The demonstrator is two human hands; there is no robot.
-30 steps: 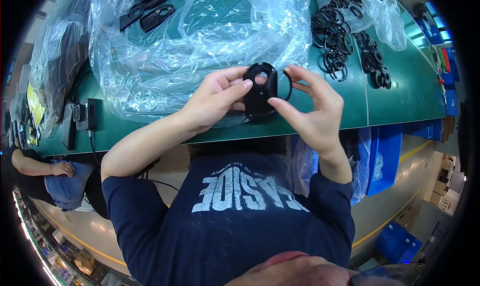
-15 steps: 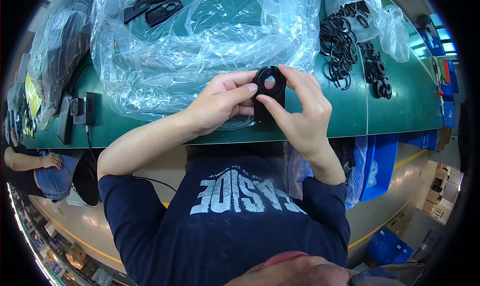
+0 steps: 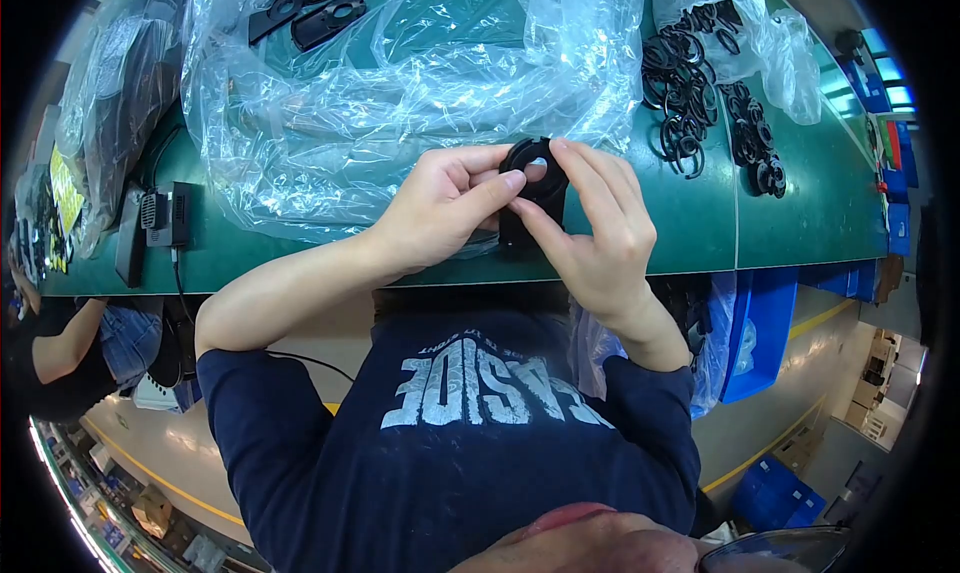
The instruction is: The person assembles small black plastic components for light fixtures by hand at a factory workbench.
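A black plastic part (image 3: 519,225) with a round ring-shaped end is held up between my two hands, above the table's near edge. My left hand (image 3: 447,198) grips it from the left, the thumb pressed on the ring's edge. On the other side my right hand (image 3: 600,213) pinches the ring between thumb and fingers. Through the hole a bit of the background shows. The lower part of the piece is partly hidden by my hands.
Clear plastic sheeting (image 3: 330,143) covers much of the green table (image 3: 690,233). Black parts (image 3: 330,23) lie at its far side. Loose black rings (image 3: 685,93) are heaped at right, near a second pile (image 3: 750,138). At left stands a small black device (image 3: 166,218). A blue bin (image 3: 757,333) sits below.
The black part has shifted slightly left and tilted in my hands; my right hand has moved a little with it. At far left, another person's arm has moved.
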